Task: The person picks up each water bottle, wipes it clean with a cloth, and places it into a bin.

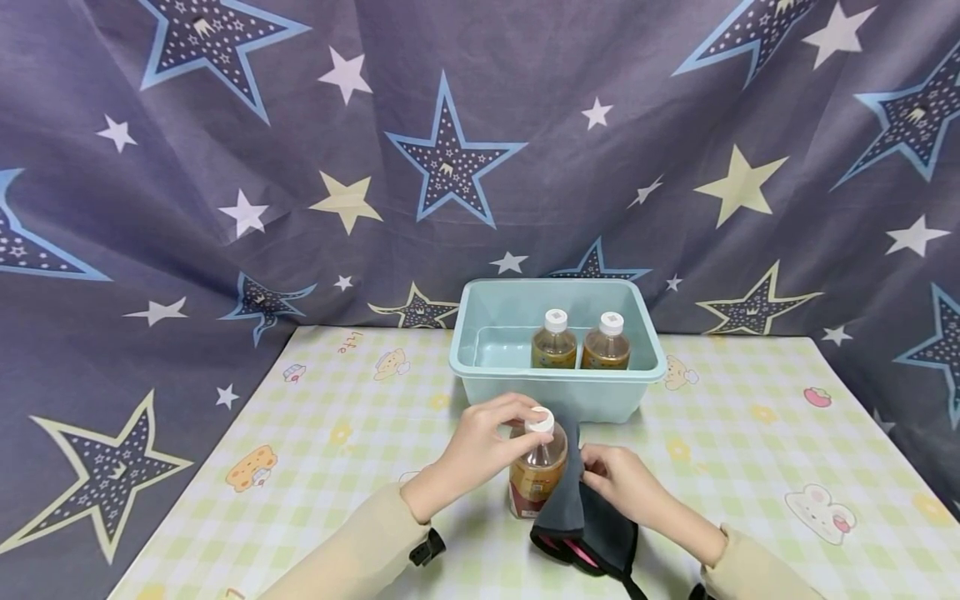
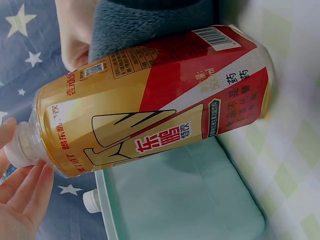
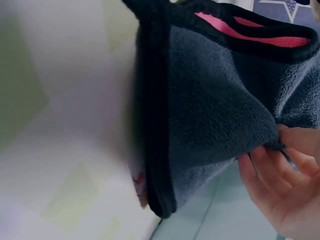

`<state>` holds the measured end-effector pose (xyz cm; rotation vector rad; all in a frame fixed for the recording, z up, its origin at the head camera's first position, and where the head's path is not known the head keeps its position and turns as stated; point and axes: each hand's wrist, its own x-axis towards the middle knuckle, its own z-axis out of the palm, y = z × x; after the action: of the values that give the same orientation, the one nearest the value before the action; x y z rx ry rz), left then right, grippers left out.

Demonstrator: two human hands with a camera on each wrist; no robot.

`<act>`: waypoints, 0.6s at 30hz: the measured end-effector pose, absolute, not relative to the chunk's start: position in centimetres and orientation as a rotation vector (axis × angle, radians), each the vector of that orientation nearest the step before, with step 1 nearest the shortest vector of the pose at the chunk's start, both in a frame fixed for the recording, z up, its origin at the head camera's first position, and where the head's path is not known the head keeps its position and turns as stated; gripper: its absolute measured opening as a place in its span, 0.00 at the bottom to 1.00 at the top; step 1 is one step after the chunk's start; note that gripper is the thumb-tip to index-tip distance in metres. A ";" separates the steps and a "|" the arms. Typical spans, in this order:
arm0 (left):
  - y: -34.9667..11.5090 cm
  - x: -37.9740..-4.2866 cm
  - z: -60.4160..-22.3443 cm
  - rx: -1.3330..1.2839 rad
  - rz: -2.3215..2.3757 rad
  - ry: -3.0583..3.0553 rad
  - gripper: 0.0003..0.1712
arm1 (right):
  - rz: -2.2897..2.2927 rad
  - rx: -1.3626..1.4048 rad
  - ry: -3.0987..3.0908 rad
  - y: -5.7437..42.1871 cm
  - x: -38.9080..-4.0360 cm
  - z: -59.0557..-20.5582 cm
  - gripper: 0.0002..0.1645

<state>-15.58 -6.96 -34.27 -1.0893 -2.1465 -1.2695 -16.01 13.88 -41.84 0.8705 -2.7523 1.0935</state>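
Note:
A drink bottle (image 1: 537, 475) with a gold and red label stands upright on the table. My left hand (image 1: 497, 437) pinches its white cap (image 1: 542, 419) between thumb and fingers. Just right of the bottle, my right hand (image 1: 617, 479) pinches a fold of a grey cloth (image 1: 564, 500) with black trim and a pink inner side. This cloth hangs against the bottle's right side and drapes down to the table. In the right wrist view the thumb and fingertips grip the cloth (image 3: 215, 100). The label print of the bottle (image 2: 155, 110) faces the left wrist view.
Behind the hands stands a pale blue-green plastic bin (image 1: 555, 396). Inside it, toward the right, are two similar bottles with white caps, one bottle (image 1: 555, 343) left of the other bottle (image 1: 607, 343). A star-patterned curtain (image 1: 345, 275) hangs behind the checked tablecloth (image 1: 360, 417).

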 end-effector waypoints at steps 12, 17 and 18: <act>-7.2 -17.2 -36.7 -1.109 -1.255 -2.141 0.09 | 1.092 0.859 -2.792 13.6 -15.9 -42.3 0.12; -7.3 -17.2 -36.7 -1.121 -1.248 -2.138 0.09 | 1.104 0.860 -2.776 13.8 -15.6 -41.1 0.11; -7.3 -17.2 -36.7 -1.122 -1.250 -2.137 0.09 | 1.109 0.857 -2.774 13.8 -15.5 -40.7 0.09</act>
<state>-17.23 -7.26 -36.69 -1.1220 -2.1369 -1.2503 -15.54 13.81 -40.73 0.8571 -2.7740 1.1086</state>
